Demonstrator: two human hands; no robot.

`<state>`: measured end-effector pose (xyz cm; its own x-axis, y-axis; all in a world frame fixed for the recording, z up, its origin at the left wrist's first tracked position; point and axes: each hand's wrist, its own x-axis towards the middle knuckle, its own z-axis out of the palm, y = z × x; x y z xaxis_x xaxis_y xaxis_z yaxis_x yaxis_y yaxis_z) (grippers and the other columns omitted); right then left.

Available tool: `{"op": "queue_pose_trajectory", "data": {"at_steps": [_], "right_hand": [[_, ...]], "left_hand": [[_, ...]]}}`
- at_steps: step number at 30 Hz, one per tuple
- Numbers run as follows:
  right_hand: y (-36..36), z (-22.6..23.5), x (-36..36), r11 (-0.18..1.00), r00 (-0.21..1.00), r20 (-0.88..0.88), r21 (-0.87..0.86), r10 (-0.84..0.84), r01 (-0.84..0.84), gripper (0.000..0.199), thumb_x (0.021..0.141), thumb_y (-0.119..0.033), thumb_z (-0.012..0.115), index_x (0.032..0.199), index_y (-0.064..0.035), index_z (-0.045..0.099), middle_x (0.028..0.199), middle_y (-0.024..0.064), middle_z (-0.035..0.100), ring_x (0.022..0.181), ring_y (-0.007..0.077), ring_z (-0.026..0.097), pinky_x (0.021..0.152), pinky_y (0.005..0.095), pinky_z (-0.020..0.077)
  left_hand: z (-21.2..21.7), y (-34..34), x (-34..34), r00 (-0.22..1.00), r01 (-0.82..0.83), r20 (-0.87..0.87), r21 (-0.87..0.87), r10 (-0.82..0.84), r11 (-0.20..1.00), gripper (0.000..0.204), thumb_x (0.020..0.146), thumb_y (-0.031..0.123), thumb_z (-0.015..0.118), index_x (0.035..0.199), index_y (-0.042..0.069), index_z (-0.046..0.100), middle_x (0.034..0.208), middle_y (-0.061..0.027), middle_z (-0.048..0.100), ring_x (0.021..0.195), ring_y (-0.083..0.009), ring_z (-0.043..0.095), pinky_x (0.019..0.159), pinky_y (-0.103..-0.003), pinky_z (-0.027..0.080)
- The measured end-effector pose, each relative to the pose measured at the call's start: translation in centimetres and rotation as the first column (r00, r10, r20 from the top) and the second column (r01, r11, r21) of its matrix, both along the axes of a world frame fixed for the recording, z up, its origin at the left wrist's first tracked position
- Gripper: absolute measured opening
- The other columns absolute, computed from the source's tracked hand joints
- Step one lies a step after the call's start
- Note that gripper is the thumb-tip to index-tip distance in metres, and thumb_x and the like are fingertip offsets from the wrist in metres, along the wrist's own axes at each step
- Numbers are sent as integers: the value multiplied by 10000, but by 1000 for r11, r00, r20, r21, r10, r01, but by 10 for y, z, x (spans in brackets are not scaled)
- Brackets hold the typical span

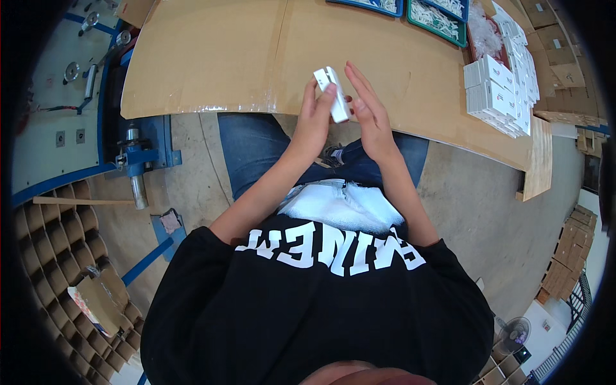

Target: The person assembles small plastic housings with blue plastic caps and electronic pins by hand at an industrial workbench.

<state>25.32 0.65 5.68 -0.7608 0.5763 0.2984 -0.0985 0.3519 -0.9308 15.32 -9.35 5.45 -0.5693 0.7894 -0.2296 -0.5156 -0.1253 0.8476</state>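
Observation:
My left hand (316, 122) is closed around a small white box (333, 96), with the thumb lying along its near face. The box is tilted, and a dark gap shows near its upper end. Just right of it, my right hand (374, 122) has its fingers stretched out and pressed side by side, the palm turned toward the box. Whether the right hand touches the box's lower end I cannot tell. Both hands are above the front edge of the cardboard-covered table (218, 58), over my lap.
Stacked white boxes (497, 93) stand at the table's right, beside clear plastic bags (486, 35). A green tray (462, 42) and a blue tray (399, 13) hold small white parts at the back. A blue-framed machine (138, 154) stands at left, with a divided cardboard rack (61, 247) below it.

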Motion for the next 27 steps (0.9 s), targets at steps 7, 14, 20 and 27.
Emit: {"op": "queue_pose_trajectory", "data": {"at_steps": [7,14,20,27], "right_hand": [[3,-6,8,935,996,50,345,72,-85,539,917,-158,652,1414,28,556,1484,208,535,1323,369,562,1071,406,463],[4,-11,7,873,998,22,485,56,-60,504,902,-153,673,1360,45,600,1405,230,596,1228,379,631,1011,397,516],[4,-16,8,879,991,84,459,102,-129,491,941,-96,594,1407,52,552,1417,231,588,1271,381,607,1058,404,478],[0,-22,7,880,988,118,454,97,-140,461,974,-78,549,1417,50,541,1415,241,585,1268,387,605,1060,396,475]], "left_hand": [[2,-5,0,959,106,269,-54,-87,993,613,1040,608,431,1371,94,486,1171,-73,607,1076,-185,623,950,-356,526],[-8,-6,1,961,146,256,-158,-102,977,596,1035,611,443,1374,124,496,1169,-49,605,1048,-158,615,925,-350,519],[-2,-6,6,955,137,286,-178,-82,974,596,1031,635,432,1373,153,507,1146,-30,604,1010,-140,603,880,-329,509],[-3,-6,6,962,113,267,-223,-50,968,591,1033,639,423,1352,152,523,1133,-24,606,1004,-133,597,862,-321,497]]}}
